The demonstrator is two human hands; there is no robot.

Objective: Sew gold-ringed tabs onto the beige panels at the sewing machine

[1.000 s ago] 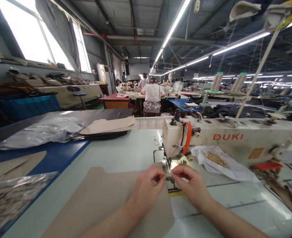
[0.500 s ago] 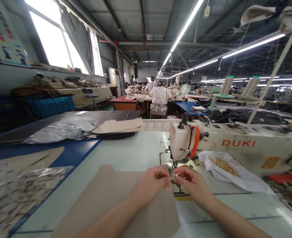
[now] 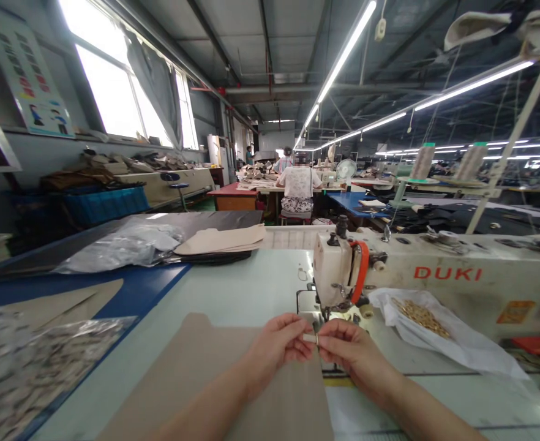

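My left hand [image 3: 285,340] pinches a small pale strip [image 3: 310,337] between thumb and fingers, above a flat taupe panel [image 3: 215,373]. Just to its right, my right hand [image 3: 350,349] is closed in a pinch at the strip's end, on a thin small metal piece [image 3: 317,340] whose exact form is too small to make out. Both hands meet in front of the needle area of a sewing machine [image 3: 338,269]. The panel lies flat on the pale work surface under my left forearm.
A white bag [image 3: 389,309] of gold-coloured metal pieces [image 3: 421,315] lies beside the machine. At left are a clear bag of small pieces [image 3: 63,367], beige panels [image 3: 224,239] and a plastic-wrapped bundle [image 3: 123,245]. A person [image 3: 297,187] sits farther off, facing away.
My hands have come together, and the pale strip now shows between them. The left hand's fingers have turned upward off the panel. The whole view has shifted slightly.
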